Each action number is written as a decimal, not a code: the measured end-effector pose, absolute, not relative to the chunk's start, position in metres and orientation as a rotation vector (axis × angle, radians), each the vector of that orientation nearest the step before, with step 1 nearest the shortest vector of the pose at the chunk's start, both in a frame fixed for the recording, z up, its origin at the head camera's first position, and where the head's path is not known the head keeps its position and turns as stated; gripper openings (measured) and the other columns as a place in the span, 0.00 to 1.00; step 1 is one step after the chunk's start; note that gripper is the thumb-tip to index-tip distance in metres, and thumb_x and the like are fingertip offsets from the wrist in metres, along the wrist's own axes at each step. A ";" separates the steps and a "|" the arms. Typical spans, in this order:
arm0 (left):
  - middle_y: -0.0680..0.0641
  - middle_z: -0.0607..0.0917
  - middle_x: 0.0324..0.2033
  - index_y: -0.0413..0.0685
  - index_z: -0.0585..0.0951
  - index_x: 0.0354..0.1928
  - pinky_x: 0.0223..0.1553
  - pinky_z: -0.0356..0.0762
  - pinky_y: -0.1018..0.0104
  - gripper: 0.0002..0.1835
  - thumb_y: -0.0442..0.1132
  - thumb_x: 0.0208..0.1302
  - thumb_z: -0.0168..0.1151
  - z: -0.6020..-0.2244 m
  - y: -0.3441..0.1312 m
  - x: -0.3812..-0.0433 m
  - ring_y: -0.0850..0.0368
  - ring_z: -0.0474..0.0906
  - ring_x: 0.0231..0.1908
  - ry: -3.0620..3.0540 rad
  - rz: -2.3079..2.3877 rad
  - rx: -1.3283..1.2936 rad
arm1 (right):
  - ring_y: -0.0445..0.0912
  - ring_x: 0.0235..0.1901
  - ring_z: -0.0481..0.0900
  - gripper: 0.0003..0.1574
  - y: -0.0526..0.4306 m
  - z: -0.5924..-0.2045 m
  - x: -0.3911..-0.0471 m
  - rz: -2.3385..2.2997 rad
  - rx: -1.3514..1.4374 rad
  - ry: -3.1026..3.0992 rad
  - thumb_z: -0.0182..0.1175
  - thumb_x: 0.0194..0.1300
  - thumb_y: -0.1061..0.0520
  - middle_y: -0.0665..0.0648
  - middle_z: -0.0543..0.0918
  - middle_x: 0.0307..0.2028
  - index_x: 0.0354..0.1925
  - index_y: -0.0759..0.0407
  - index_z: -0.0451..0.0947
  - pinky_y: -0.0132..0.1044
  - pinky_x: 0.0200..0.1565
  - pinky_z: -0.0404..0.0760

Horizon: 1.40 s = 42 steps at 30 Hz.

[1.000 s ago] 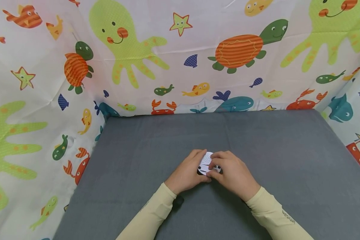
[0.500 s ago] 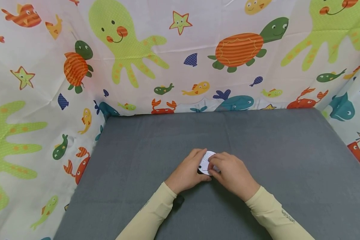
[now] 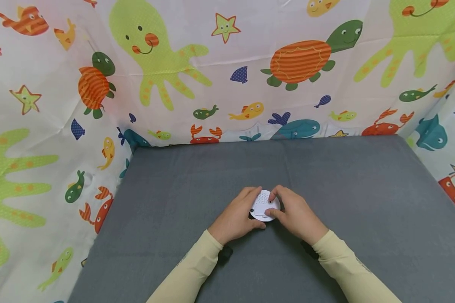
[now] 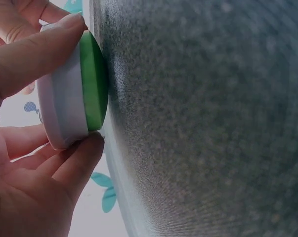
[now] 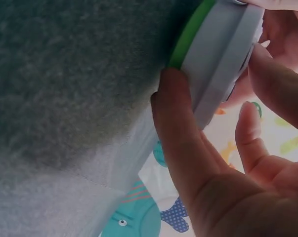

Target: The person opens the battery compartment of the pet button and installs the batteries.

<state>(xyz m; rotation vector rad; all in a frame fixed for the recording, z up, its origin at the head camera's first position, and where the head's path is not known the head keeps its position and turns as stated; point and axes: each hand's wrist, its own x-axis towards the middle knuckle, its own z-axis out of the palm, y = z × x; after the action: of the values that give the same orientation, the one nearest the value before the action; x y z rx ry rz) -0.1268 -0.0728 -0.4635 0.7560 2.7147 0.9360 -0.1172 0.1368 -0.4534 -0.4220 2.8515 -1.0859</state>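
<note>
A round white sound button (image 3: 261, 204) lies with its back face up; speaker holes, dark screw spots and a cover panel's outline show there. Its green dome (image 4: 94, 84) faces down close over the grey surface, as the left wrist view shows. My left hand (image 3: 236, 216) grips its left side, thumb at the near edge and fingers round the far edge. From the right, my right hand (image 3: 300, 218) pinches the button, with a fingertip on the white back and another finger (image 5: 176, 98) against the side by the green rim. Part of the right edge is hidden by those fingers.
Grey cloth (image 3: 182, 185) covers the table around both hands. A white curtain (image 3: 227, 88) printed with sea animals stands along the back and both sides. Beneath the wrists sit small dark camera units, one of them a black block (image 3: 225, 255) by the left sleeve.
My right hand's fingers have spread from a bunched hold over the button's back towards its right edge, uncovering more of the face. Dark gaps by the panel are gone. The left hand stays put.
</note>
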 end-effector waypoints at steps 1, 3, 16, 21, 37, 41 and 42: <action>0.47 0.71 0.77 0.44 0.63 0.84 0.73 0.75 0.56 0.54 0.44 0.61 0.84 -0.464 -0.073 -0.127 0.54 0.75 0.71 2.716 0.936 0.762 | 0.48 0.37 0.75 0.19 0.136 -0.453 -0.117 -1.090 -0.416 2.850 0.77 0.66 0.58 0.55 0.82 0.42 0.47 0.54 0.77 0.40 0.39 0.73; 0.47 0.71 0.77 0.44 0.62 0.84 0.74 0.75 0.56 0.54 0.44 0.61 0.83 -0.464 -0.073 -0.127 0.54 0.75 0.71 2.720 0.935 0.772 | 0.47 0.37 0.75 0.19 0.135 -0.454 -0.117 -1.095 -0.408 2.855 0.78 0.66 0.58 0.54 0.82 0.42 0.46 0.54 0.76 0.39 0.39 0.73; 0.47 0.65 0.81 0.47 0.58 0.86 0.75 0.73 0.54 0.60 0.37 0.57 0.85 -0.463 -0.079 -0.132 0.52 0.69 0.77 2.640 0.937 0.696 | 0.53 0.57 0.87 0.61 0.160 -0.444 -0.124 -1.116 -0.579 2.591 0.84 0.58 0.56 0.61 0.77 0.73 0.82 0.48 0.64 0.49 0.55 0.88; 0.45 0.69 0.77 0.48 0.61 0.85 0.73 0.76 0.54 0.54 0.32 0.61 0.81 -0.462 -0.085 -0.128 0.52 0.72 0.74 2.655 0.941 0.642 | 0.55 0.57 0.89 0.57 0.159 -0.451 -0.124 -1.101 -0.549 2.602 0.79 0.60 0.66 0.64 0.78 0.72 0.82 0.55 0.64 0.50 0.56 0.89; 0.52 0.89 0.47 0.55 0.78 0.71 0.45 0.84 0.61 0.29 0.55 0.74 0.71 -0.462 -0.097 -0.138 0.54 0.90 0.42 2.272 1.396 0.419 | 0.44 0.34 0.85 0.21 0.178 -0.464 -0.139 -1.326 -0.408 2.519 0.58 0.83 0.42 0.52 0.89 0.34 0.40 0.52 0.88 0.36 0.41 0.85; 0.50 0.88 0.44 0.51 0.77 0.73 0.43 0.86 0.61 0.31 0.54 0.74 0.71 -0.466 -0.089 -0.138 0.56 0.90 0.37 2.298 1.397 0.370 | 0.44 0.32 0.83 0.26 0.177 -0.466 -0.140 -1.311 -0.350 2.554 0.54 0.85 0.42 0.53 0.86 0.31 0.35 0.55 0.86 0.38 0.39 0.83; 0.49 0.87 0.45 0.51 0.77 0.73 0.41 0.85 0.61 0.32 0.54 0.74 0.71 -0.466 -0.086 -0.137 0.57 0.89 0.35 2.327 1.381 0.360 | 0.44 0.32 0.83 0.27 0.176 -0.466 -0.140 -1.304 -0.338 2.561 0.54 0.86 0.41 0.53 0.87 0.31 0.35 0.55 0.86 0.38 0.40 0.83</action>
<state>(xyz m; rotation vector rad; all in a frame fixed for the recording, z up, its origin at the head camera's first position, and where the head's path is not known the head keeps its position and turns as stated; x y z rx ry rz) -0.1372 -0.0865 -0.4665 0.3599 2.3266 1.3810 -0.1397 0.1765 -0.4659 -0.3380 2.5607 -1.3039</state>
